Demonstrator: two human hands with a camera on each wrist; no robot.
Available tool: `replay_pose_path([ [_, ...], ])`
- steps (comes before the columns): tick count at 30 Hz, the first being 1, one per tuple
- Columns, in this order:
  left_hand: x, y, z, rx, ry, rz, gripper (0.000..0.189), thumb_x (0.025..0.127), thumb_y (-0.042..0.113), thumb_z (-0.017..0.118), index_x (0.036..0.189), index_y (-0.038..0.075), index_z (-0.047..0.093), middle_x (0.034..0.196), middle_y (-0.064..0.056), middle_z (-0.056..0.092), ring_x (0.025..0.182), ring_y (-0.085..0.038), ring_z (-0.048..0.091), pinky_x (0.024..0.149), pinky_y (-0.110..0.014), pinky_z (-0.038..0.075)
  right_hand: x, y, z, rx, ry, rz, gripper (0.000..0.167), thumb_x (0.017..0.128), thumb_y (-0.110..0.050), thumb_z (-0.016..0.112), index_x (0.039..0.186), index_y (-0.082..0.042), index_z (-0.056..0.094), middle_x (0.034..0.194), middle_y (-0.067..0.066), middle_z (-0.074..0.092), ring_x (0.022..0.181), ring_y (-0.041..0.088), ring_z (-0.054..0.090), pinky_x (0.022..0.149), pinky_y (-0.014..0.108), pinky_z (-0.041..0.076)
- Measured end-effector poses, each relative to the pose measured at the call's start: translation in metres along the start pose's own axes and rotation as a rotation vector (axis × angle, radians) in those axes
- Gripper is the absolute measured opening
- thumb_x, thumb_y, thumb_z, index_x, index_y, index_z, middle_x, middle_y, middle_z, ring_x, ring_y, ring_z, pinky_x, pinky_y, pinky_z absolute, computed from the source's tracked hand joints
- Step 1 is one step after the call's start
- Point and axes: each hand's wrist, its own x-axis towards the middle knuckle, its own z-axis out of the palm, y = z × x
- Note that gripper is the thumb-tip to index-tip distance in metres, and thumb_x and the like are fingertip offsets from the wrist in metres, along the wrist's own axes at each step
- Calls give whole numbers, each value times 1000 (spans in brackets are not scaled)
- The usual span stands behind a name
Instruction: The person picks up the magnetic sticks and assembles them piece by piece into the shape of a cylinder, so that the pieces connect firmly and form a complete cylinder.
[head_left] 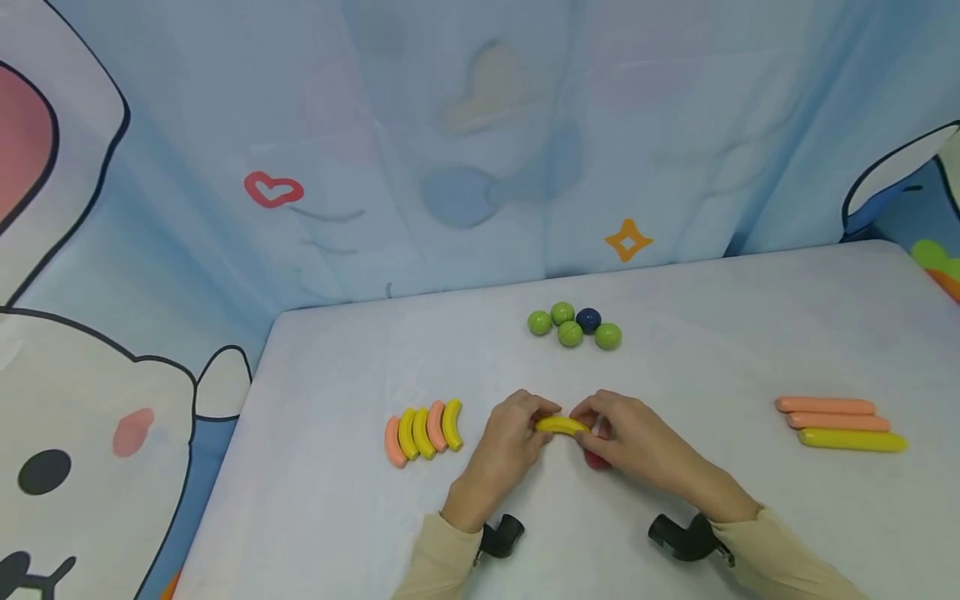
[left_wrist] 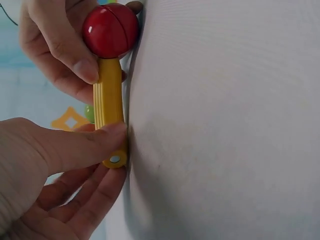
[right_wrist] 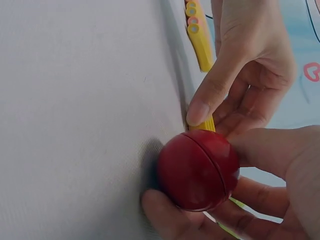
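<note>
A yellow curved stick (head_left: 562, 426) with a pale round dot in its end (left_wrist: 114, 159) spans between the two hands, low over the table. My left hand (head_left: 510, 437) pinches one end of it between thumb and fingers. At the stick's other end is a glossy red ball (right_wrist: 199, 170) with a seam, touching the stick. The right hand (head_left: 637, 437) holds this ball, its thumb on one side and fingers curled round the other. In the left wrist view the right thumb tip (left_wrist: 87, 71) also touches the stick beside the ball. The head view mostly hides the ball.
Left of the hands lies a row of curved yellow and pink sticks (head_left: 423, 432). Straight pink and yellow sticks (head_left: 838, 422) lie at the right. Several green balls (head_left: 570, 334) and one dark blue ball (head_left: 588, 320) sit toward the back, before a blue printed curtain (head_left: 495, 167).
</note>
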Motion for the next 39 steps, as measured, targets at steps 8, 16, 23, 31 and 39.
replay_pose_path([
  [8,8,2,6,22,-20,99,28,91,-3,79,117,4,72,110,-5,69,98,-12,65,87,-14,52,-5,6,-4,50,-3,30,22,91,-8,79,109,2,72,97,2,70,76,13,56,61,23,50],
  [16,25,2,-21,84,-132,29,41,95,-8,69,132,10,68,124,-6,61,112,-18,60,97,-23,52,-11,14,-8,37,11,95,27,91,-11,80,113,2,72,98,1,68,79,14,56,62,24,49],
  [23,63,-3,-25,292,-1,68,37,102,12,69,138,5,62,131,-9,58,114,-21,58,92,-29,55,-17,18,-11,48,45,107,26,91,-10,80,113,2,72,96,0,68,80,15,55,61,23,48],
  [31,102,5,-6,579,47,215,30,107,10,59,135,0,64,134,-11,60,121,-21,61,94,-26,56,-22,24,-12,58,54,127,26,92,-11,80,113,1,72,96,-1,68,79,14,55,61,23,48],
  [39,108,14,2,670,-65,188,27,110,14,55,132,8,69,127,-4,64,108,-15,62,84,-23,57,-26,27,-16,70,61,133,26,93,-12,80,114,0,71,95,-2,68,78,12,54,59,23,47],
])
